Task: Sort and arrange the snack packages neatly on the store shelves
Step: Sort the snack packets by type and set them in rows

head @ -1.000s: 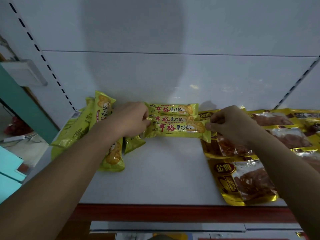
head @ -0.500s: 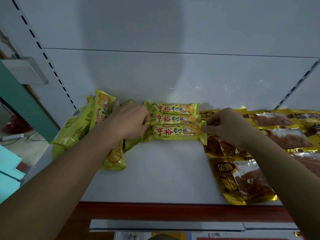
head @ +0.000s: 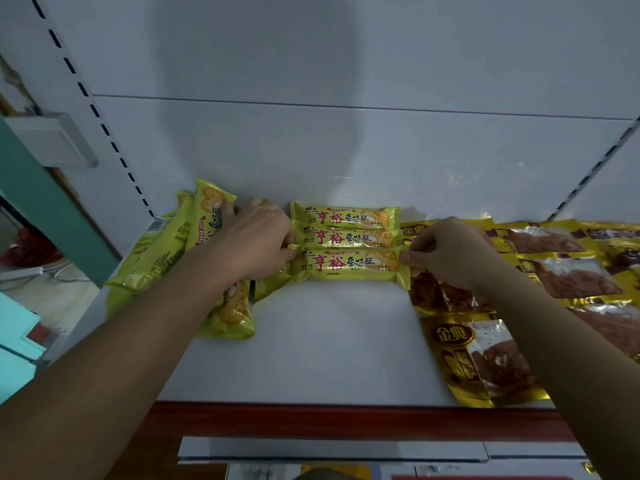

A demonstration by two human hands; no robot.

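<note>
1. The shelf (head: pixel 311 358) fills the lower frame, with gold pouches (head: pixel 481 362) lying loosely at right.
2. At left centre, a yellow pile (head: pixel 156 258) leans untidily; an elbow nudge could topple it.
3. At frame centre, the front yellow packet (head: pixel 348 266) lies before two aligned packets.
4. The left hand (head: pixel 256 242) and right hand (head: pixel 450 252) pinch its crimped ends with their fingers; an uneven pull could skew the row.

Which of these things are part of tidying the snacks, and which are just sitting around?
Part of the job:
front yellow biscuit pack, pinched at its ends by left hand and right hand
two packs behind it
loose yellow packs
gold pouches
shelf

Just sitting around:
white box
teal post
</note>
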